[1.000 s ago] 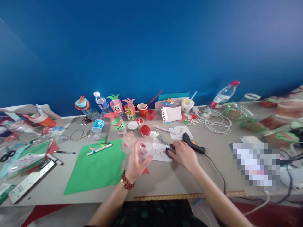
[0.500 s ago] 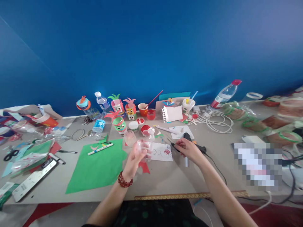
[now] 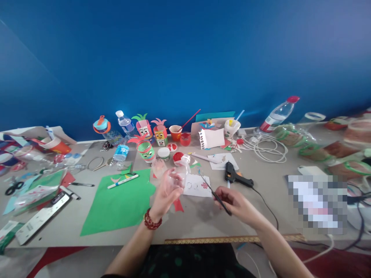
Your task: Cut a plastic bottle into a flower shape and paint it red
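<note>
My left hand (image 3: 166,193) is closed round a clear cut plastic bottle piece (image 3: 177,178), held just above the table. A red bead bracelet circles that wrist. My right hand (image 3: 236,202) grips a pair of black-handled scissors (image 3: 216,194), blades pointing up-left toward the bottle piece. Between the hands lies a white card (image 3: 197,186) with a red knot mark. A black glue gun (image 3: 236,177) lies just beyond my right hand.
A green paper sheet (image 3: 118,204) with a white marker (image 3: 121,181) lies to the left. Decorated cup figures (image 3: 146,150), paint pots (image 3: 177,157), water bottles (image 3: 277,114) and a white cable coil (image 3: 265,148) crowd the back. Craft scraps fill the left edge; a pixelated patch (image 3: 317,200) sits right.
My right hand took the scissors from beside the glue gun, lifted them and drew back toward me. My left hand kept the plastic piece nearly still.
</note>
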Demonstrator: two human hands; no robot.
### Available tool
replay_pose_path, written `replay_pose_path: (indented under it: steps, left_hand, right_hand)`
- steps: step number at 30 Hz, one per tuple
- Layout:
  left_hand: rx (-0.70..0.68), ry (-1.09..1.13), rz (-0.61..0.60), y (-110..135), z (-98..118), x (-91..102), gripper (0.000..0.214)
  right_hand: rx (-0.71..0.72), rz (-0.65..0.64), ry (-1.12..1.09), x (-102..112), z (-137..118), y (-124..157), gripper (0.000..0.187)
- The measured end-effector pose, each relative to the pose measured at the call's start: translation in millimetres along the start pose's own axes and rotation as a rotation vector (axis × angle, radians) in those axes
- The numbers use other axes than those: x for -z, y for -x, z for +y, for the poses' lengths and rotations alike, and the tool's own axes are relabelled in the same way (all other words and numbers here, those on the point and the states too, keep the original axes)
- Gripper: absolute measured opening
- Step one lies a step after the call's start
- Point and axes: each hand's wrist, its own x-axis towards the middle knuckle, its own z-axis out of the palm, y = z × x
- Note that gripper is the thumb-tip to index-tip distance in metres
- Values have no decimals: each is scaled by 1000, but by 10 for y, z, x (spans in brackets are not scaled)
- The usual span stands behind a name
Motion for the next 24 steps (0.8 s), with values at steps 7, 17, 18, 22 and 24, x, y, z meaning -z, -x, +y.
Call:
replay_pose_path:
  steps: [7, 17, 18, 22, 24]
  left_hand:
    - [-124, -394, 9, 19, -3, 0, 62]
    - [-186, -749, -73, 78, 152, -52, 66]
    - [-184, -773, -74, 81, 161, -56, 67]
    - [-173, -835, -97, 85, 221, -86, 68]
    - [-159, -851, -109, 80, 258, -104, 68]
  right_hand:
    - [48, -11, 283, -42, -124, 9, 43]
    - [102, -39, 300, -108, -340, -173, 45]
    - [103, -42, 304, -106, -343, -182, 44]
    - [99, -48, 309, -93, -349, -201, 43]
    - [95, -48, 311, -92, -347, -207, 43]
